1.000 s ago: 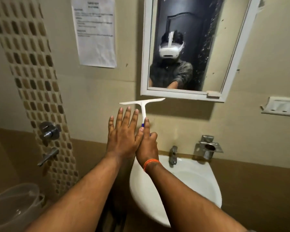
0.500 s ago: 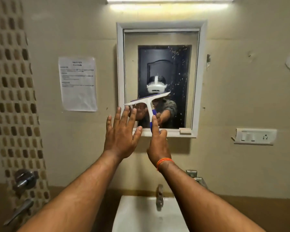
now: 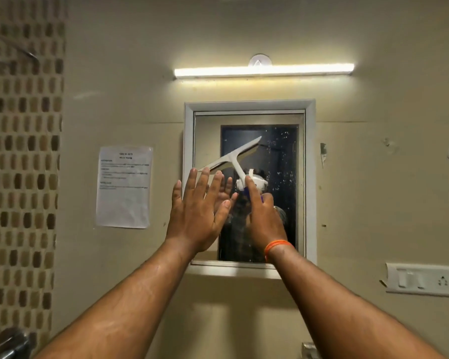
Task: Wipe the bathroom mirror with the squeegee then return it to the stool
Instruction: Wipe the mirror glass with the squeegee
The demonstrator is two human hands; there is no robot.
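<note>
A white squeegee [image 3: 233, 158] with a blue grip is held up against the wall mirror [image 3: 288, 156], its blade tilted with the right end higher. My right hand [image 3: 263, 218], with an orange band at the wrist, is shut on the squeegee's handle, index finger stretched along it. My left hand [image 3: 200, 213] is raised beside it with fingers spread, holding nothing, in front of the mirror's left edge. Water spots speckle the right part of the glass. The stool is out of view.
A lit tube light [image 3: 263, 71] hangs above the white mirror frame [image 3: 310, 177]. A paper notice [image 3: 123, 187] is stuck on the wall to the left, beside a strip of mosaic tiles [image 3: 24, 164]. A switch plate [image 3: 423, 279] sits low right; a tap [image 3: 11, 340] low left.
Both hands have risen from above the basin to the mirror. The squeegee now lies against the upper glass, tilted more steeply. The view has swung upward, and the basin has dropped out of sight.
</note>
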